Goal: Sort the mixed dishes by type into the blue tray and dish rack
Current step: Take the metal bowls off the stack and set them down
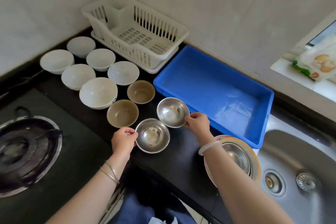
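Observation:
My left hand (pixel 123 140) pinches the left rim of a small steel bowl (pixel 152 135) near the counter's front edge. My right hand (pixel 198 123) grips the right rim of a second steel bowl (pixel 172 112), tilted just beside the blue tray (pixel 214 85). The tray has nothing in it. Behind it stands the white dish rack (pixel 134 32), also bare. Two brown bowls (pixel 122 113) (pixel 141 92) and several white bowls (pixel 98 92) sit on the black counter to the left. Under my right forearm lies a stack with a steel bowl (pixel 236 156) on a plate.
A gas burner (pixel 27 151) fills the lower left. A steel sink (pixel 298 169) with its drain lies at the lower right, next to the tray. A window sill with a food packet (pixel 316 67) is at the far right. Tiled walls close the back.

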Demonstrator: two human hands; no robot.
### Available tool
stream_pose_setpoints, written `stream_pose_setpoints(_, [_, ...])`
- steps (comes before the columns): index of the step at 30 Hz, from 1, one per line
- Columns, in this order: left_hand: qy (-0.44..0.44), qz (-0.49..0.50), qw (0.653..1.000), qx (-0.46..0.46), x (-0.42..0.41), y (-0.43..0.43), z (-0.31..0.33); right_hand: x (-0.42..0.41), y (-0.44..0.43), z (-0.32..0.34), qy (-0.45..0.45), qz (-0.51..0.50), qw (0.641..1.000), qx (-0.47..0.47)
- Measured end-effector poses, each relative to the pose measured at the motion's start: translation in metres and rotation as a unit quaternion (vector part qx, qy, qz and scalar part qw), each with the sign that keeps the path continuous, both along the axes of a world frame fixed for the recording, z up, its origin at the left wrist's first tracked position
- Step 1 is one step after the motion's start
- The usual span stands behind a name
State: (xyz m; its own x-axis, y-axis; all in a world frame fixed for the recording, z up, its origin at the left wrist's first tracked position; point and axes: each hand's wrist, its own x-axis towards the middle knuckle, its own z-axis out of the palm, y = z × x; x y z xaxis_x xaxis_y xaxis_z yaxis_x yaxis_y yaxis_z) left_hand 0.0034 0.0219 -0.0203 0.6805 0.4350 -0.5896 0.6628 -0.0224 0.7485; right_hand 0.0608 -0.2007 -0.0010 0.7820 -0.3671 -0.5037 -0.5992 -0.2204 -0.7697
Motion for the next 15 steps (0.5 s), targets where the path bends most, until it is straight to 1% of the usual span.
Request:
stream_pose_setpoints(8, [0.015, 0.014, 1.000, -0.005, 0.003, 0.012, -0.011, 0.013, 0.024, -0.026, 0.017, -0.021, 1.000, -0.004])
stream_pose_setpoints(15, [0.026, -0.004, 1.000, 0.014, 0.005, 0.017, -0.013, 0.015, 0.033, -0.033, 0.014, -0.057, 0.998, 0.006])
